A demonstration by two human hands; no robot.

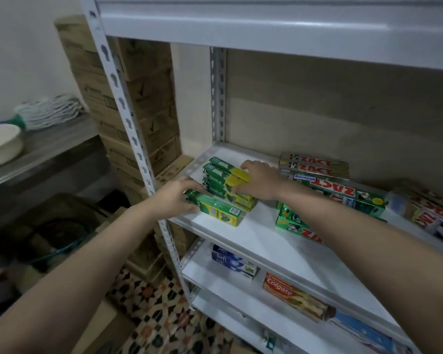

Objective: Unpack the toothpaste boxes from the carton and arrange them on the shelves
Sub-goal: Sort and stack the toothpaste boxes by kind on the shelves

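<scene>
Shelf: middle white shelf (266, 241) of the metal rack takes the action, both arms reaching in at its left end
Darlie stack (224, 183): green and yellow toothpaste boxes piled flat at the back left corner, long sides parallel, so the brand faces read from the front
Left hand (175, 199): fingers curled round the near end of a single green box (216, 212) lying on the shelf in front of the stack; looks like it is being nudged into line with the pile
Right hand (257, 181): fingertips bent onto the yellow ends of the stack, steadying or squaring them; a press more than a full grasp, though how firmly I cannot tell
Why two hands: my read, one braces the pile while the other feeds the loose box in, so nothing slides
Zact boxes (343, 194): heaped loosely to the right, some crossing others, under the right forearm; these look unsorted
Lower shelf: Safi boxes (232, 260) and Colgate box (292, 293) already laid out
Carton: source carton not identifiable here; brown cartons (143, 98) stand stacked behind the rack
Progress: partway, with tidying left on the right side
</scene>
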